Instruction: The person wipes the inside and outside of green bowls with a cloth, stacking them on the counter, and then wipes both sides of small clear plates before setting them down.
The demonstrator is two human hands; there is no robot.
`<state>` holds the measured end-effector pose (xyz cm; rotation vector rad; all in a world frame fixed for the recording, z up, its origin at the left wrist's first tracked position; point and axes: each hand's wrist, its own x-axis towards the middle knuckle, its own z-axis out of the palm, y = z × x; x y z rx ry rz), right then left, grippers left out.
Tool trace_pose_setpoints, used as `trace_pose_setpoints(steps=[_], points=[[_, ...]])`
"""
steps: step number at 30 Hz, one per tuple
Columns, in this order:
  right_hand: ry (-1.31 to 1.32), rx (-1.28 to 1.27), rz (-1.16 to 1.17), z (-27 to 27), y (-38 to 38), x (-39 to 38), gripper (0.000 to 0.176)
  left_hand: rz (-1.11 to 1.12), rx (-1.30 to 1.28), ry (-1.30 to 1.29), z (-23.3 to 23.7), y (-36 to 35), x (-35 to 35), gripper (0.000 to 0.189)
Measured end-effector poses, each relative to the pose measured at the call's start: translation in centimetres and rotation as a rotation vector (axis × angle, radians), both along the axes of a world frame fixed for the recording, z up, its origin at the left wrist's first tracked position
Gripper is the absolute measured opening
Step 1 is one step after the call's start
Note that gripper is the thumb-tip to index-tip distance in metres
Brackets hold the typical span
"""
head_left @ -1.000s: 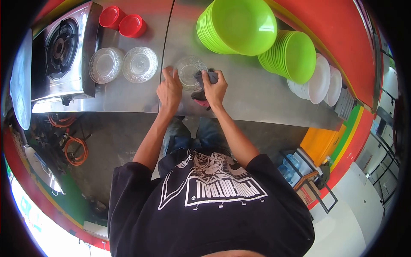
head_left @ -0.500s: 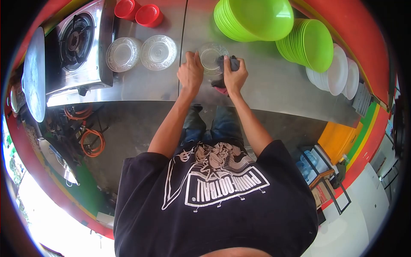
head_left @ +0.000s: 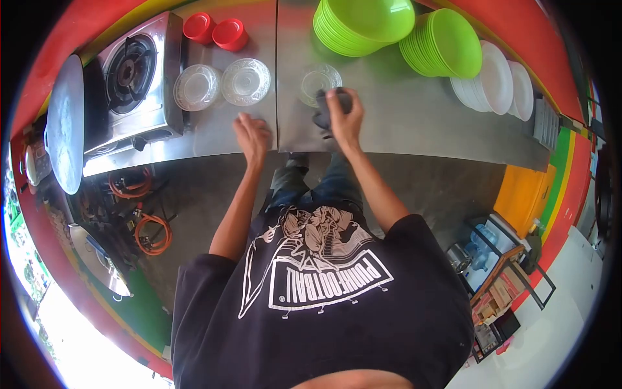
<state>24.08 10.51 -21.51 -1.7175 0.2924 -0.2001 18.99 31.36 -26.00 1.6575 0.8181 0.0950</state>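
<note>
My right hand is closed around a bunched dark grey cloth at the near side of a clear glass plate. The plate lies flat on the steel counter, with its near right edge behind the cloth and fingers. To the left of the counter seam, my left hand hovers near the counter's front edge, empty. Its fingers are loosely bent, somewhat apart and slightly blurred. Beyond that hand sit two piles of clear glass plates, one on the left and one on the right.
Two red stacks of cups or bowls stand behind the glass plates. A gas stove occupies the left side. Green bowls, green plates and white dishes line the back right of the steel counter.
My left hand has drawn away from the glass plate, left and toward me. My right hand, still gripping the cloth, has shifted slightly nearer to me. The whole view has also shifted a little.
</note>
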Motion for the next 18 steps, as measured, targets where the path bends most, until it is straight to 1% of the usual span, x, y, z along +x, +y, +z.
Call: trace_pose_setpoints(steps=[1, 2, 3, 6, 8, 10, 13, 15, 18], points=[[-0.024, -0.035, 0.06, -0.2, 1.5, -0.1, 0.036, 0.128, -0.063, -0.045, 0.2, 0.8, -0.2, 0.056], [-0.012, -0.022, 0.1, -0.2, 2.7, -0.2, 0.038, 0.1, -0.051, -0.035, 0.3, 1.4, 0.2, 0.056], [0.002, -0.011, 0.141, 0.8, 4.4, -0.2, 0.039, 0.072, -0.039, -0.023, 0.7, 2.3, 0.9, 0.056], [-0.044, -0.007, 0.126, -0.6, 8.7, 1.4, 0.044, 0.006, 0.067, 0.025, 1.3, 3.6, 2.8, 0.055], [0.04, -0.081, 0.149, -1.2, 10.5, 2.6, 0.048, -0.026, 0.134, 0.049, 1.9, 3.9, 3.5, 0.051], [0.102, -0.148, 0.174, -1.6, 11.1, 3.4, 0.05, -0.047, 0.177, 0.061, 2.7, 3.9, 3.9, 0.044], [0.142, -0.238, 0.199, -1.8, 11.7, 3.7, 0.05, -0.09, 0.363, -0.057, 0.8, 4.4, 4.0, 0.036], [0.142, -0.303, 0.19, -1.5, 11.7, 3.7, 0.047, -0.099, 0.384, -0.133, 0.4, 4.4, 3.7, 0.033], [0.185, -0.277, 0.166, -0.9, 11.8, 3.6, 0.044, -0.094, 0.384, -0.209, 0.9, 3.9, 3.5, 0.03]])
